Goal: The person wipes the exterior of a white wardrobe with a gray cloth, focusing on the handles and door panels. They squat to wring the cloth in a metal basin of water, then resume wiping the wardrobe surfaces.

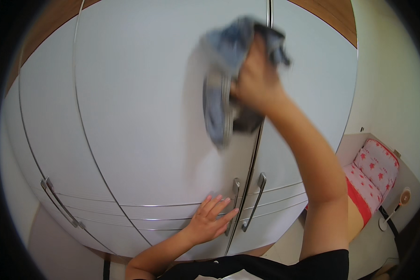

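Note:
My right hand [257,75] is raised high and grips a bunched cloth [225,45] in blue, grey and dark tones. The cloth is blurred and hangs in front of a white wardrobe door [143,105], with one striped fold dangling below my fingers. Whether it touches the door I cannot tell. Lower down, my left hand [211,218] lies with spread fingers on the same door, over its metal trim strips. Its fingertips are beside a silver bar handle [236,196], and nothing is held in it.
A second silver handle [255,201] sits on the neighbouring door, across a narrow dark gap. More handles [59,203] are at the lower left. To the right stand a bed with a pink-red patterned pillow [376,166] and a small pedestal fan [404,197].

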A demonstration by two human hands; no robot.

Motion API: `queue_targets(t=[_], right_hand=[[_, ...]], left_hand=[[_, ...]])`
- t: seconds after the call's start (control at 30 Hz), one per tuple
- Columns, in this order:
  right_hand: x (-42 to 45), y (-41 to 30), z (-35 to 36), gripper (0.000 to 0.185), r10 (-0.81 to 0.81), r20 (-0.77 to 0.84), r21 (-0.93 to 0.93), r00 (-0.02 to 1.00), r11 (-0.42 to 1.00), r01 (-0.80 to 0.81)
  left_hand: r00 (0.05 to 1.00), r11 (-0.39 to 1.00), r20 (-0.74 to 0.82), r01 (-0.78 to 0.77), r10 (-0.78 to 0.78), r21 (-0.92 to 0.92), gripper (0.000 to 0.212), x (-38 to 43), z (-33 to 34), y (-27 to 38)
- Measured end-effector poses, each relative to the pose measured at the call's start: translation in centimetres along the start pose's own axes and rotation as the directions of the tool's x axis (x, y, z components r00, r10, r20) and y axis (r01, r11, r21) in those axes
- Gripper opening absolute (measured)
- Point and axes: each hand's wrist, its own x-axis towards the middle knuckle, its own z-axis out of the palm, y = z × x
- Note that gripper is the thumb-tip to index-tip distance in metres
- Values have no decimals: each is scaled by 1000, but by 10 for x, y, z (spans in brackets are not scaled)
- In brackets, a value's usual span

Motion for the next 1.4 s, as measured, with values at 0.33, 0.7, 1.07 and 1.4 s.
queue_targets(t=[0.33, 0.7, 1.07, 1.4], right_hand=[[105, 71, 16, 35, -76, -220, -408, 972, 913, -21], [-91, -150, 29, 60, 837, -155, 347, 525, 543, -764], [-110, -215, 26, 47, 182, 351, -88, 919, 983, -160], [-80, -181, -36, 53, 138, 514, 409, 846, 828, -384]], left_hand=[[995, 993, 37, -93, 96, -73, 54, -42, -46, -33], [979, 980, 144, -117, 141, -163, 52, -97, -84, -48], [909, 864, -254, -399, 329, -308, 51, -21, -125, -27], [928, 981, -342, -181, 149, -63, 64, 30, -77, -56]])
